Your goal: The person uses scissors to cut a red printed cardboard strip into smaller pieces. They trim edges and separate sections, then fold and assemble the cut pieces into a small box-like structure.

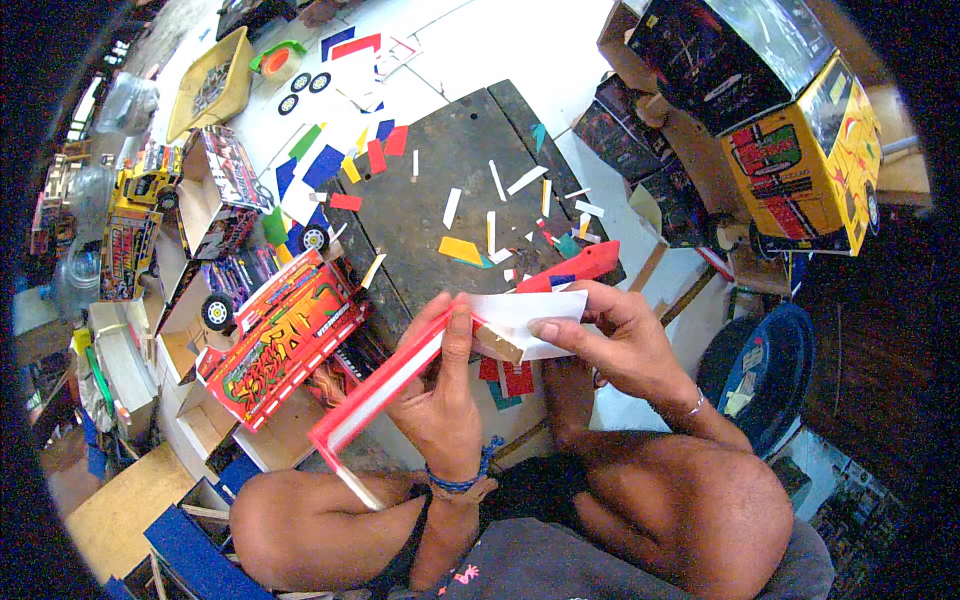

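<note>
My left hand (445,410) is closed around a long, narrow piece with red edges and a white face (385,385). The piece slants down to the left, where a thin pale strip juts from its end. Between the fingers and thumb of my right hand (635,345) is a white sheet (545,308), paper or sticker film. Its left part reaches the upper end of the red-edged piece, and a small brown patch (498,345) shows beneath it. Just beyond the sheet, a red cut strip (575,265) lies on a dark worn board (400,230).
Coloured and white scraps (460,250) litter the board. At left stand a red decorated toy truck body (290,340), a yellow toy truck (135,220) and a yellow tray (205,85). Several small wheels (300,85) lie beyond. A yellow-black box body (800,160) and blue basin (770,365) stand right.
</note>
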The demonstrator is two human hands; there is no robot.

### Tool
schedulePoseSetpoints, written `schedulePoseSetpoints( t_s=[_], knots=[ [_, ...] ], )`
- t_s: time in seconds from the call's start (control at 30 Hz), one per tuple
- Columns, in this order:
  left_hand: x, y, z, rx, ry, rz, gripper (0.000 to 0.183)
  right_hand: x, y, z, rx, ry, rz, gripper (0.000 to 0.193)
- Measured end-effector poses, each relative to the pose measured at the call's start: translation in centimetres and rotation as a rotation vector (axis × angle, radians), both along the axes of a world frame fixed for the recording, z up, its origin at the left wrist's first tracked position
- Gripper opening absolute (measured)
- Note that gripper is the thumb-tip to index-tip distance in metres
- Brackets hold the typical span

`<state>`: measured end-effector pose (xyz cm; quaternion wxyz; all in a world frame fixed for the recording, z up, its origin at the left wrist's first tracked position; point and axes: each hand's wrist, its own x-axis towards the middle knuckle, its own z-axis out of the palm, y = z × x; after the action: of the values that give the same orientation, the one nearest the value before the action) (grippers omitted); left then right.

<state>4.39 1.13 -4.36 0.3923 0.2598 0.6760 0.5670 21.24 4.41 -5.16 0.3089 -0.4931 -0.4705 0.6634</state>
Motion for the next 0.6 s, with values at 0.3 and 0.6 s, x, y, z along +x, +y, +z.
schedulePoseSetpoints(
  t_s=[0.3, 0.6],
  knots=[
    [1.1, -0.4, -0.1, -0.006, 0.121, 0.002, 0.021, -0.3, 0.1, 0.6, 0.002, -0.066, -0.122, 0.023],
    [-1.7, 0.3, 0.1, 0.069, -0.076, 0.105, 0.020, 0.2, 0.7, -0.1, 0.075, -0.208, -0.349, 0.019]
  ],
)
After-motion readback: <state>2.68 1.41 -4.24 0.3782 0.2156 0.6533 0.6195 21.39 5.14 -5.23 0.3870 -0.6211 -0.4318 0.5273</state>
